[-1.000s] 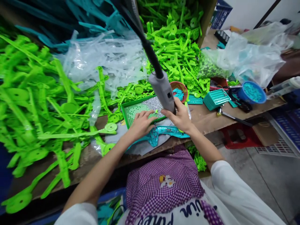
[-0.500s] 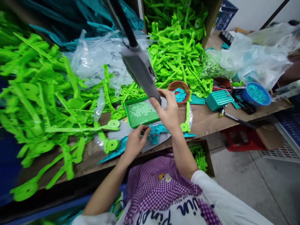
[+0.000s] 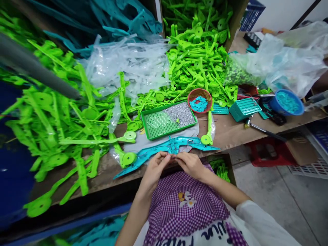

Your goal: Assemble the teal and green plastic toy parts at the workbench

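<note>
A long blue bow-shaped plastic part [image 3: 151,147] lies on a grey cloth at the table's front edge. Just in front of its middle, my left hand [image 3: 156,167] and my right hand [image 3: 192,165] meet with pinched fingertips. Whatever is between them is too small to make out. Bright green arms with round ends [image 3: 128,158] lie by both ends of the blue part. Behind it stands a green perforated tray [image 3: 159,126] holding many small silvery pieces. A grey hanging power screwdriver [image 3: 46,73], blurred, is off to the left, away from both hands.
Heaps of green plastic parts [image 3: 48,123] cover the left and back. Clear plastic bags [image 3: 128,65] lie between them. Rightward are a red basket of blue pieces [image 3: 199,103], a teal box [image 3: 244,108], a blue bowl [image 3: 287,102] and a metal-shafted tool [image 3: 266,131].
My right hand has let go of the grey screwdriver, which has swung up and left. Both hands have come together in front of the blue part.
</note>
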Demonstrator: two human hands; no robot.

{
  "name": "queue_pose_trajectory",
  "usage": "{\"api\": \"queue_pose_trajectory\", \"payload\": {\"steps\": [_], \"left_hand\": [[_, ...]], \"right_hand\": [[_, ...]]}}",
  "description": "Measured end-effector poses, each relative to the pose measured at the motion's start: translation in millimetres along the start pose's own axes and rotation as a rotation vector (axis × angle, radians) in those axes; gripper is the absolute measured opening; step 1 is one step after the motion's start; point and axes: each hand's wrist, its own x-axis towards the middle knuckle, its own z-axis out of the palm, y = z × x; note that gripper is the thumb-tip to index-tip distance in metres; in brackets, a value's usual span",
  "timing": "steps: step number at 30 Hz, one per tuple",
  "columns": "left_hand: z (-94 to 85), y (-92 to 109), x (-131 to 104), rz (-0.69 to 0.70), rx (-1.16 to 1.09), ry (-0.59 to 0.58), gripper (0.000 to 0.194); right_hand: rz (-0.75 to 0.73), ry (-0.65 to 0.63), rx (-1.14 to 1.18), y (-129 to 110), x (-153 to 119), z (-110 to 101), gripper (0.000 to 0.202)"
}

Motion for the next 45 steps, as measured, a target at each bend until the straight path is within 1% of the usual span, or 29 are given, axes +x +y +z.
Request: {"api": "queue_pose_trajectory", "payload": {"steps": [2, 3, 5, 6, 7, 8, 10, 12, 14, 17, 20, 22, 24, 26, 29, 32, 34, 37, 39, 41, 43, 45], "left_hand": [[-6.2, 10, 2, 0.112, 0.178, -0.024, 0.043], [-7.9, 19, 5, 0.19, 0.279, -0.006, 0.041], [-6.1, 41, 13, 0.392, 0.461, 0.1, 0.034], [-2.4, 53, 19, 0.503, 0.538, 0.159, 0.029], [2.7, 63, 26, 0.618, 0.61, 0.187, 0.026], [8.6, 71, 33, 0.712, 0.669, 0.143, 0.025], [19.5, 77, 49, 0.793, 0.792, -0.072, 0.032], [25.4, 71, 64, 0.796, 0.946, -0.298, 0.046], [25.1, 60, 76, 0.795, 1.112, -0.454, 0.057], [18.5, 49, 88, 0.824, 1.315, -0.61, 0.058], [13.9, 54, 97, 0.856, 1.46, -0.703, 0.051], [14.0, 60, 104, 0.868, 1.499, -0.73, 0.041], [15.5, 62, 113, 0.871, 1.473, -0.719, 0.029], [16.8, 60, 120, 0.867, 1.406, -0.664, 0.022], [17.1, 49, 126, 0.879, 1.362, -0.56, 0.021], [18.8, 39, 125, 0.922, 1.435, -0.483, 0.024], [21.8, 37, 124, 0.949, 1.493, -0.453, 0.025], [25.0, 37, 124, 0.983, 1.553, -0.453, 0.027], [22.7, 39, 124, 1.015, 1.564, -0.461, 0.03], [16.5, 38, 124, 1.056, 1.568, -0.45, 0.031], [8.5, 36, 122, 1.104, 1.582, -0.429, 0.03], [1.8, 32, 120, 1.145, 1.591, -0.402, 0.03]], "right_hand": [[-0.066, -0.007, -0.075, 5, 2, -4, 0.022], [-0.108, -0.014, -0.115, 6, 2, -5, 0.022], [-0.203, -0.056, -0.183, 6, 2, -8, 0.02], [-0.253, -0.083, -0.209, 5, 2, -9, 0.019], [-0.3, -0.113, -0.231, 4, 3, -10, 0.018], [-0.343, -0.147, -0.251, 2, 3, -12, 0.018], [-0.402, -0.219, -0.282, 0, 6, -16, 0.016], [-0.416, -0.286, -0.312, -1, 9, -21, 0.017], [-0.398, -0.327, -0.339, 0, 12, -26, 0.02], [-0.394, -0.354, -0.33, 3, 14, -30, 0.021], [-0.41, -0.368, -0.284, 5, 12, -28, 0.02], [-0.394, -0.364, -0.273, 6, 10, -25, 0.018], [-0.362, -0.352, -0.282, 7, 8, -23, 0.018], [-0.319, -0.331, -0.293, 8, 8, -21, 0.018], [-0.244, -0.274, -0.297, 10, 9, -20, 0.017], [-0.201, -0.214, -0.3, 11, 9, -19, 0.016], [-0.185, -0.187, -0.3, 11, 8, -17, 0.017], [-0.137, -0.15, -0.258, 9, 5, -17, 0.019], [-0.056, -0.11, -0.181, 10, 2, -21, 0.021], [0.083, -0.036, -0.139, 16, -1, -27, 0.025], [0.233, 0.017, -0.19, 27, -2, -34, 0.027], [0.317, -0.013, -0.299, 39, -1, -40, 0.027]]}}
